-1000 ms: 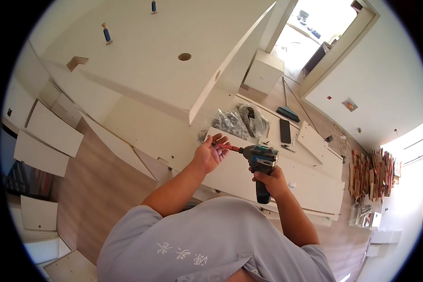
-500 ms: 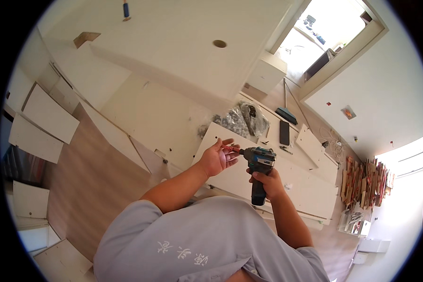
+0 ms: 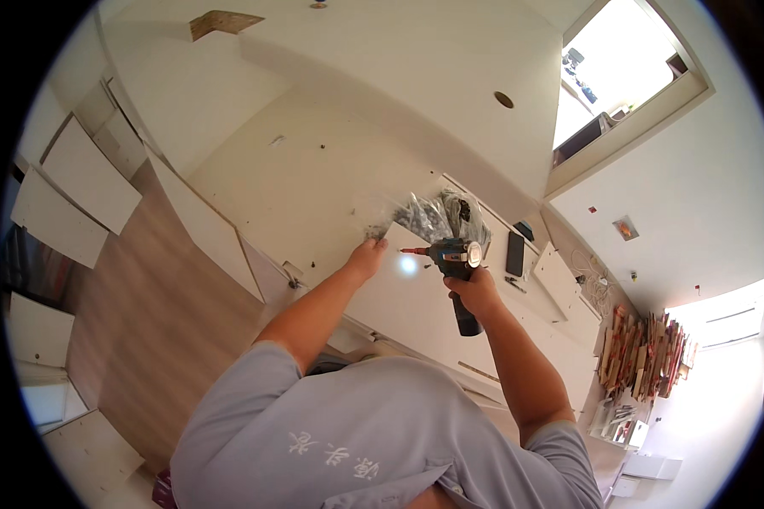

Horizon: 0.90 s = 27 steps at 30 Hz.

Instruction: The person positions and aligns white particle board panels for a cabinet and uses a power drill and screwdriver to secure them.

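A cordless drill driver point(image 3: 457, 258) with a red bit is in my right hand point(image 3: 477, 293), fingers wrapped round its grip. Its bit points left over a white panel point(image 3: 412, 310), and its lamp throws a bright spot on that surface. Whether the bit tip touches the panel I cannot tell. At the panel's left edge, my left hand point(image 3: 367, 259) is closed on the border near the corner, its fingers partly hidden. A small dark piece of hardware point(image 3: 427, 266) lies just under the drill's nose. Clear plastic bags of hardware point(image 3: 437, 216) lie beyond the panel.
A black phone point(image 3: 515, 253) and a small white board point(image 3: 555, 280) lie to the right. Behind stands a large white panel point(image 3: 416, 85) with a round hole. Loose boards point(image 3: 89, 174) lean at the left; stacked wood strips point(image 3: 645, 352) stand at the far right.
My left hand has left the drill's bit and moved to the panel's edge. The drill has turned and lowered toward the panel, with its lamp now lit. The view has shifted.
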{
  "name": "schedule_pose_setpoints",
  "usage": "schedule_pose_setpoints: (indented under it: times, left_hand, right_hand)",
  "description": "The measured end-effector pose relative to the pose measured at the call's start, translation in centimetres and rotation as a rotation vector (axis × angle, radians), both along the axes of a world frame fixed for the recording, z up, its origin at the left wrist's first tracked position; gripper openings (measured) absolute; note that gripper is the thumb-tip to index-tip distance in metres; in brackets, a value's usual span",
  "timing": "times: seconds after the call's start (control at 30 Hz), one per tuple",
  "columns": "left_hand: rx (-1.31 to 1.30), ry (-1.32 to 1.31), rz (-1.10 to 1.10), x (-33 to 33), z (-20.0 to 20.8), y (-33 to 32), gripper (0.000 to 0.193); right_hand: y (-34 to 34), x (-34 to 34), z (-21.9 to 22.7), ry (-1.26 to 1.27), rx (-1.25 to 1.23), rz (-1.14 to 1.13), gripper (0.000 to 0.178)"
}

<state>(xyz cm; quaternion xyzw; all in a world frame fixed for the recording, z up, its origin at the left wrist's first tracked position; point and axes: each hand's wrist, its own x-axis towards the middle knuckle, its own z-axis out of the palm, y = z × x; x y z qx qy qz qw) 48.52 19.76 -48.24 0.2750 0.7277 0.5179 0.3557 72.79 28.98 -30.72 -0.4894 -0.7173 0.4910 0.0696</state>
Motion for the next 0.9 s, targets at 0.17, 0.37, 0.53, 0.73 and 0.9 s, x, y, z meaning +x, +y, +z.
schedule_pose_setpoints:
  times: [0.17,0.37,0.53,0.73,0.9]
  left_hand:
    - [-0.155,0.078,-0.053,-0.4,-2.2,1.3,0.055]
    - [-0.233,0.234,-0.039,0.4,-0.1,0.8,0.054]
    - [-0.225,0.199,-0.053,0.1,0.3,1.1,0.054]
    - [-0.213,0.221,-0.040,0.2,-1.0,1.5,0.057]
    - [-0.177,0.175,-0.048,0.1,-1.5,1.7,0.055]
  right_hand:
    - [0.3,-4.9,6.4,-0.391,0.380,0.412,0.044]
    - [-0.2,-8.6,7.7,-0.597,0.471,0.530,0.041]
    - [0.1,-8.8,7.8,-0.618,0.469,0.519,0.041]
    - [0.3,-8.8,7.8,-0.625,0.498,0.548,0.040]
    - [0.2,-8.5,9.7,-0.571,0.466,0.570,0.039]
